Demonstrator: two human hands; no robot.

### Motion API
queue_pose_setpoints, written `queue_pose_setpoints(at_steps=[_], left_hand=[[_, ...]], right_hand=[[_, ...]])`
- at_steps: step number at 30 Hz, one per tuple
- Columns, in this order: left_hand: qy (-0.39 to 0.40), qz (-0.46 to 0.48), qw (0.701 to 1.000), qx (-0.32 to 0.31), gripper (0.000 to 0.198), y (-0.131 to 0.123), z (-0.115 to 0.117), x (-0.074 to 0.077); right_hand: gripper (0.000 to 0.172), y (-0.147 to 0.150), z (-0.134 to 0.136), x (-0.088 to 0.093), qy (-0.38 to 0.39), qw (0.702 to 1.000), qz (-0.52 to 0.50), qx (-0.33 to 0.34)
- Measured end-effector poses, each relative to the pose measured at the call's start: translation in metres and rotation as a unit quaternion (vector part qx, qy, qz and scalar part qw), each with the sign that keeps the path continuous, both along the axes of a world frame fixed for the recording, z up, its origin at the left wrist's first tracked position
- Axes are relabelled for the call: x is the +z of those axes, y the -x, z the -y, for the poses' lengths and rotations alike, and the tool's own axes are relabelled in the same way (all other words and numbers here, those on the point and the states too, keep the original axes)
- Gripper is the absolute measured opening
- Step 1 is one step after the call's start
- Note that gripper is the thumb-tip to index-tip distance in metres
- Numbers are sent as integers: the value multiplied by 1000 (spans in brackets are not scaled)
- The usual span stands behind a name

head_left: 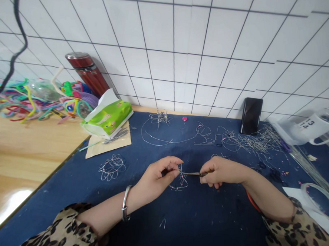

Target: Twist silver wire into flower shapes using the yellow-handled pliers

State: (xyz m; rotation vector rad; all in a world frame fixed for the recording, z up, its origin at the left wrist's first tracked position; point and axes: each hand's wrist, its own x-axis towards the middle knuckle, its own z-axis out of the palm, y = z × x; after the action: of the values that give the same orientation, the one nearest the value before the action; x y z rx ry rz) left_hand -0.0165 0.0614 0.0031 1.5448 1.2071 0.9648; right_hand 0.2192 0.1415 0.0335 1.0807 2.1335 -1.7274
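Note:
My left hand (159, 176) pinches the edge of a small wire piece with tiny pink beads (182, 181), just above the dark blue mat. My right hand (215, 172) is closed around a slim metal tool (193, 173), whose thin tip points left and meets the beaded wire. The handle is mostly hidden in my fingers. Left of my left hand lies a looped wire piece with pink beads (112, 167). A short bent wire (163, 223) rests nearer to me on the mat.
Behind my hands are loose wires (252, 139), a wire bundle (161, 117), a pink item (184, 118) and a black phone (251, 116). Green tissues (110, 116), a red flask (88, 72) and pipe cleaners (29, 101) stand left. A white mug (317, 126) and wire coil (320, 201) are right.

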Motion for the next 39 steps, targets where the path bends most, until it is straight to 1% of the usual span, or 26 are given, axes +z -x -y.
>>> queue_pose_setpoints(at_steps=[3,6,8,12,14,19,21,24,27,28,31,33,36,39], left_hand=[[31,34,999,-9,24,0,-1,0],[104,126,987,-5,25,-2,-2,-1],[152,186,971,5,26,-4,-2,-1],[211,254,944,16,25,-6,-2,-1],[233,298,925,26,26,-6,-1,-1],[274,424,862,34,22,-5,1,-4],[269,450,851,32,19,-5,2,-4],[242,455,857,34,22,-4,2,-2],[203,429,879,41,31,-2,2,1],[192,413,889,44,31,-1,2,2],[166,348,921,49,23,0,3,3],[146,316,936,53,19,0,3,4],[121,300,945,42,17,0,5,4],[113,291,950,25,13,-2,7,4]], right_hand=[[23,0,0,1,-9,1000,-1,-5],[24,-1,-1,4,-17,1000,0,-8],[25,-1,-1,7,-28,999,-2,-19],[26,2,0,12,-29,998,-13,-61],[25,3,1,13,-17,996,-28,-83],[26,3,1,13,18,988,-72,-135],[26,3,1,13,20,987,-73,-141],[24,1,2,15,10,987,-62,-149],[23,0,5,22,4,986,-58,-157],[23,-1,7,24,3,986,-56,-157],[25,-4,15,32,3,988,-43,-146],[27,-5,22,35,-1,990,-34,-139],[29,-9,32,36,-19,991,-17,-133],[30,-13,40,33,-25,992,-2,-122]])
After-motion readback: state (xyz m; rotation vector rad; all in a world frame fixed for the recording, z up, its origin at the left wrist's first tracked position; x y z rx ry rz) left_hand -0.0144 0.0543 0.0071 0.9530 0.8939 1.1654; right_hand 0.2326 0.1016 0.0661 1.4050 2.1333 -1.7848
